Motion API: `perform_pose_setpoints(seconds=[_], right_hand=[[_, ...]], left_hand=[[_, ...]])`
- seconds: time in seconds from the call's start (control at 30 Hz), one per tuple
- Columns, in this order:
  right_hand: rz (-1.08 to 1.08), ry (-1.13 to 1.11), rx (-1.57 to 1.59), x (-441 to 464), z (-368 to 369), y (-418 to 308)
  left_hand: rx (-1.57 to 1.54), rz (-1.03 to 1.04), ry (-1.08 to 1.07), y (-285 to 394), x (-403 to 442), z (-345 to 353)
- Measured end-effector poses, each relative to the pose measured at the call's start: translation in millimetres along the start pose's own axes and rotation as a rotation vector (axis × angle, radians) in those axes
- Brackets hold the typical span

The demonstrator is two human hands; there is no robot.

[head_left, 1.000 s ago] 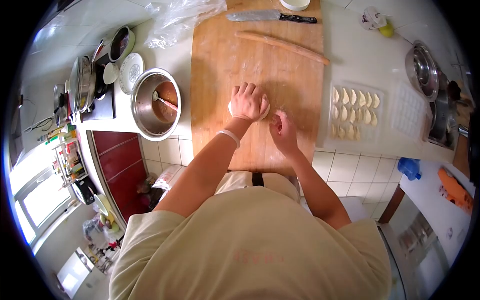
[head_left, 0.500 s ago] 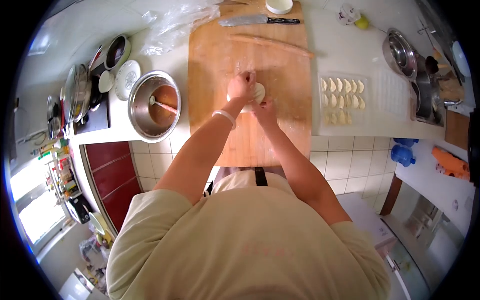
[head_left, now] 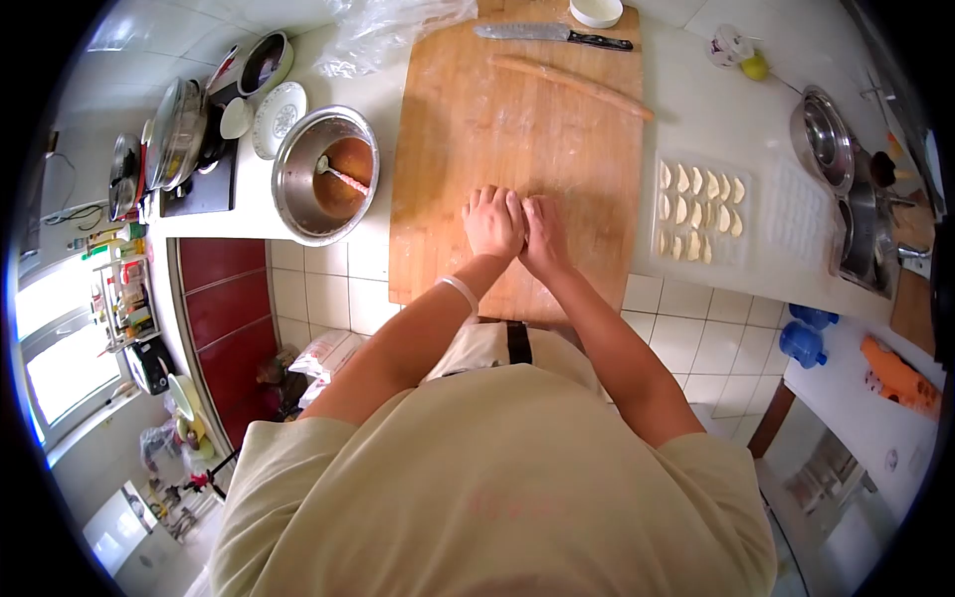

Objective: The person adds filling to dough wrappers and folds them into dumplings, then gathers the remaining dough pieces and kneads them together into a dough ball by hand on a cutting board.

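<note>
Both of my hands press down side by side on the wooden board [head_left: 448,139], close to its front edge. My left hand [head_left: 493,223], with a pale bracelet on the wrist, has its fingers curled forward and held together. Its thumb side touches my right hand [head_left: 543,233], whose fingers are also bent over. The lump of dough that showed between them a moment ago is covered by the hands now. Toward the board's far end lie a rolling pin [head_left: 572,85] and a large knife [head_left: 527,33].
To the left stands a steel pot [head_left: 289,189] with reddish-brown filling and a spoon [head_left: 346,177]. On the right, several dumplings [head_left: 695,199] sit in rows on a clear tray [head_left: 741,249]. A white bowl [head_left: 596,12] is at the board's far edge, plastic film [head_left: 383,35] beside it.
My hands were apart, fingers gripping the pale dough. They have come together over it, hiding it. The view has shifted a little.
</note>
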State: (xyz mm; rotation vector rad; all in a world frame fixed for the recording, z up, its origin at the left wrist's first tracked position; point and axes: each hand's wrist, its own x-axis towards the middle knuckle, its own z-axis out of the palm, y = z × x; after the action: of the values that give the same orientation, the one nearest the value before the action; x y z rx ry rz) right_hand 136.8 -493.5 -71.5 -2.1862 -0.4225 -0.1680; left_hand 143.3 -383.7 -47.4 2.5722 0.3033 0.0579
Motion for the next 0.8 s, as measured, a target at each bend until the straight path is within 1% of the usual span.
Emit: perform_pose_setpoints(seconds=[0.07, 0.1, 0.17, 0.23, 0.27, 0.3, 0.37, 0.5, 0.57, 0.6, 0.63, 0.67, 0.7, 0.73, 0.77, 0.8], right_hand=[[0.015, -0.034, 0.056, -4.9, -8.5, 10.3], [0.031, -0.057, 0.107, -5.0, -14.5, 13.9], [0.025, -0.035, 0.096, -3.7, -28.5, 19.0], [0.237, 0.022, 0.235, -5.5, -37.7, 24.4], [0.304, 0.031, 0.204, -6.6, -39.2, 26.5], [0.316, 0.027, 0.209, -8.3, -38.9, 27.3], [0.538, -0.029, 0.338, -6.4, -38.5, 32.0], [0.554, 0.003, 0.363, -9.2, -24.2, 28.6], [0.732, 0.122, 0.812, -9.7, -7.0, 26.1], [0.731, 0.132, 0.807, -6.4, 0.4, 24.9], [0.78, 0.13, 0.95, 0.4, 6.9, 25.8], [0.825, 0.127, 1.089, 5.7, 10.5, 26.2], [0.81, 0.138, 1.076, 13.4, 10.7, 22.8], [0.848, 0.125, 1.098, 20.0, 9.7, 17.8], [0.884, 0.108, 1.121, 24.9, 5.5, 12.2], [0.864, 0.112, 1.112, 25.4, 4.4, 13.5]], left_hand=[[0.068, 0.174, 0.156, 2.5, -2.6, 6.7], [0.074, 0.169, 0.145, 5.2, 3.5, 8.8], [0.168, 0.254, 0.104, 12.9, 16.3, 8.9], [0.189, 0.275, 0.087, 15.6, 36.4, 14.0], [0.182, 0.3, 0.071, 16.4, 45.7, 15.9], [0.173, 0.327, 0.055, 16.1, 52.8, 18.4], [0.188, 0.356, 0.034, 16.5, 69.0, 23.1], [0.141, 0.381, -0.057, 24.8, 96.8, 20.7], [0.119, 0.425, -0.057, 24.3, 111.5, 25.0], [0.097, 0.457, -0.008, 23.7, 118.7, 28.1], [0.088, 0.467, -0.003, 23.2, 124.5, 31.6], [0.084, 0.412, -0.015, 23.9, 127.2, 34.1], [0.079, 0.36, -0.023, 24.6, 129.7, 35.9], [0.06, 0.32, 0.003, 25.2, 129.8, 36.4], [0.048, 0.328, 0.016, 25.2, 121.2, 35.4], [0.035, 0.212, -0.022, 27.1, 115.1, 31.7]])
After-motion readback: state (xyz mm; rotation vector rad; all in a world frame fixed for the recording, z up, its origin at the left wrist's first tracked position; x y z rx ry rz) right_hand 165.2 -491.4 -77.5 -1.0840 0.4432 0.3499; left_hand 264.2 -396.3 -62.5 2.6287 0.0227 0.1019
